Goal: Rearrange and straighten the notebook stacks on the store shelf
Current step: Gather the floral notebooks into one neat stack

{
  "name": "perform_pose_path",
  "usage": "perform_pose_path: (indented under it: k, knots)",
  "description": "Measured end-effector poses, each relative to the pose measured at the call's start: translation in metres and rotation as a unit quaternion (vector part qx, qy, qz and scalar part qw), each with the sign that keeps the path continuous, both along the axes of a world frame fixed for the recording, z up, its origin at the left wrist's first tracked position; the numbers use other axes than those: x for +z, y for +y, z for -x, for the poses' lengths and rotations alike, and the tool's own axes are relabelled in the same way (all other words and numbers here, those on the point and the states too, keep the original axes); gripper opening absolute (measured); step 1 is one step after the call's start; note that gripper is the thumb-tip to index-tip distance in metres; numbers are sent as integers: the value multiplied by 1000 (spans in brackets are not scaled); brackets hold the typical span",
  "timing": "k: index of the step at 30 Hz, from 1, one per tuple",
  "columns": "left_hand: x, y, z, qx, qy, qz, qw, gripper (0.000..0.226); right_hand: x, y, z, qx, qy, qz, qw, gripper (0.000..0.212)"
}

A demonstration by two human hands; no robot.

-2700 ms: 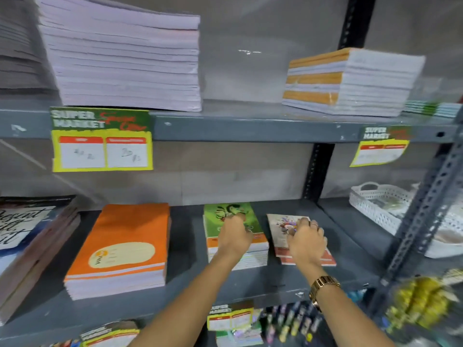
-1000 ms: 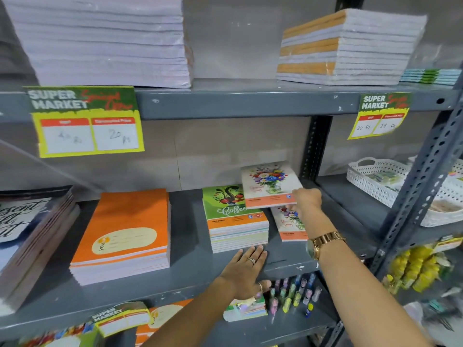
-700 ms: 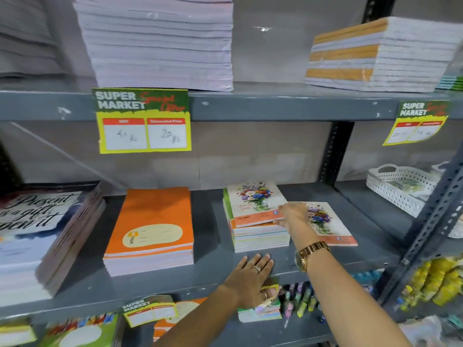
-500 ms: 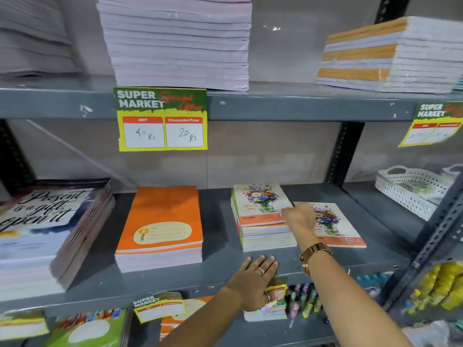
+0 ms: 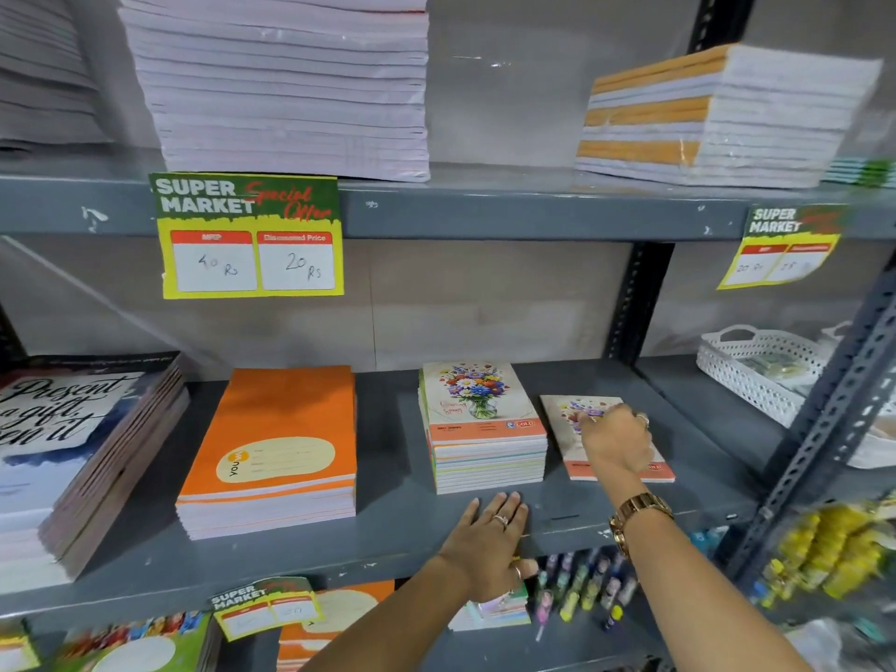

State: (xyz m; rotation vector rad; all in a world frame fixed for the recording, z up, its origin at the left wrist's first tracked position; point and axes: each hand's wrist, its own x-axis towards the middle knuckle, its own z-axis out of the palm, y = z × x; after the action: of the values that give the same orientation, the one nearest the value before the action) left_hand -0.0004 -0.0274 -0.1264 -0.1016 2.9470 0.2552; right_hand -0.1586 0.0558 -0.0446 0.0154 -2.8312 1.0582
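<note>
Notebook stacks (image 5: pixel 485 443) sit on the grey shelf (image 5: pixel 388 535). Right hand (image 5: pixel 613 446) rests on a lone floral notebook (image 5: pixel 572 458), fingers curled; left hand (image 5: pixel 487 540) lies flat at the shelf edge, fingers spread.

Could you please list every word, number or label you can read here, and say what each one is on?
"SUPER MARKET", "Special Offer", "40 Rs", "20 Rs": left price tag.
"SUPER MARKET": right price tag; its prices are too blurred.
"YOU": orange notebook stack.
"Present", "a gift": dark book cover, partly cut off.
"GOLD": flower notebook stack; smaller print unreadable.
"SUPER MARKET": lower shelf tag; rest blurred.
</note>
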Motion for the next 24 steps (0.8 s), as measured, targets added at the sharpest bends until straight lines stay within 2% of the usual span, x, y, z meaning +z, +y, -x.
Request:
perform_pose_path:
  k: [10,14,20,24]
  knots:
    - [4,37,44,-9,2,-8,1000,70,-23,61,39,2,-136,-65,989,70]
    - [4,49,57,5,-5,-2,1000,72,-25,67,46,12,-176,-105,979,67]
    - [1,54,63,11,-11,23,1000,77,-25,62,55,29,-167,-183,968,58]
    - [-2,54,61,11,-7,41,999,77,-25,60,62,17,-193,-157,969,63]
